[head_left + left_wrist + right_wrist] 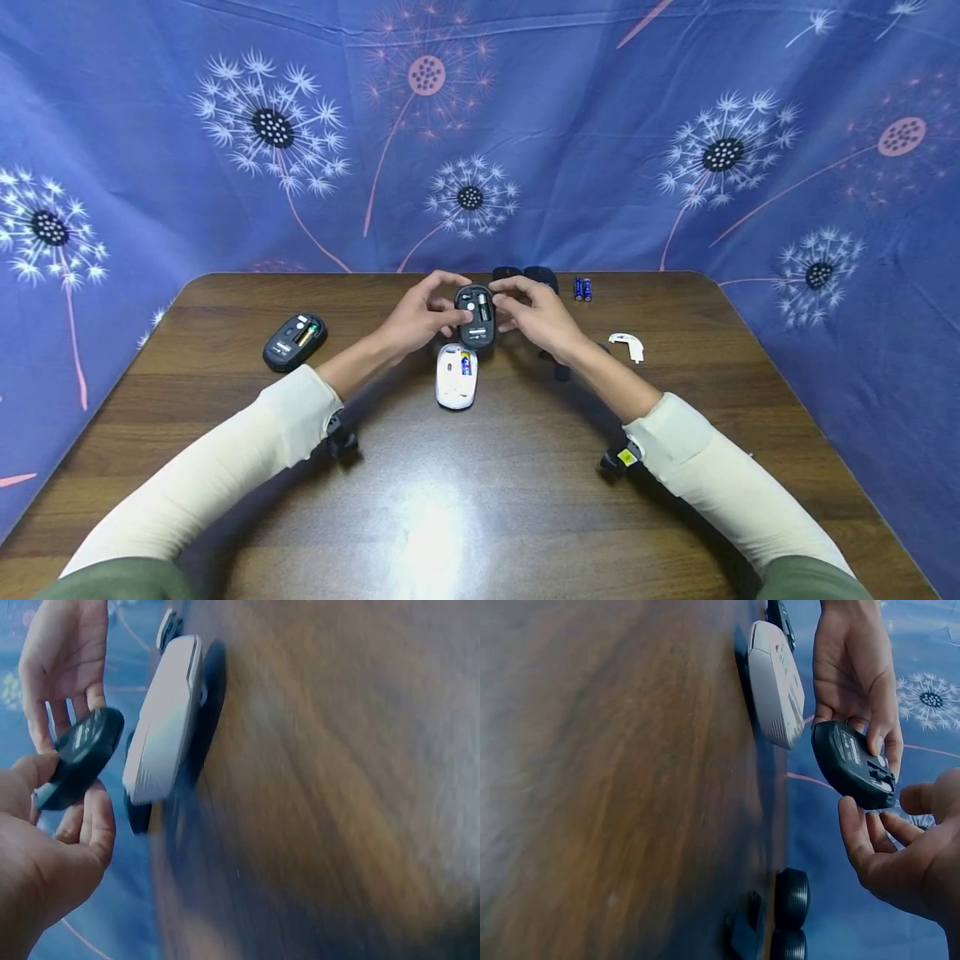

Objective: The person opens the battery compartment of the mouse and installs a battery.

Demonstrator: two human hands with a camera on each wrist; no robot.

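My left hand (pixel 423 312) grips a black computer mouse (pixel 476 332) turned underside up, its thumb across the underside. A silvery battery (pixel 483 307) lies in the mouse's uncovered slot. At the opposite edge is my right hand (pixel 536 312); in the right wrist view its fingertips (pixel 849 810) meet the mouse's end while its thumb stands apart. Just below the held mouse, a white mouse (pixel 456 383) rests upside down on the table, a blue-and-yellow battery (pixel 466 363) showing in its slot.
Another black mouse (pixel 288 350), underside up with a green-and-gold battery, lies at the left. Two dark rounded objects (pixel 542 275) sit behind my right hand. Two blue batteries (pixel 582 289) and a white curved cover (pixel 628 345) lie right. Dark pieces (pixel 562 372) show under my right forearm.
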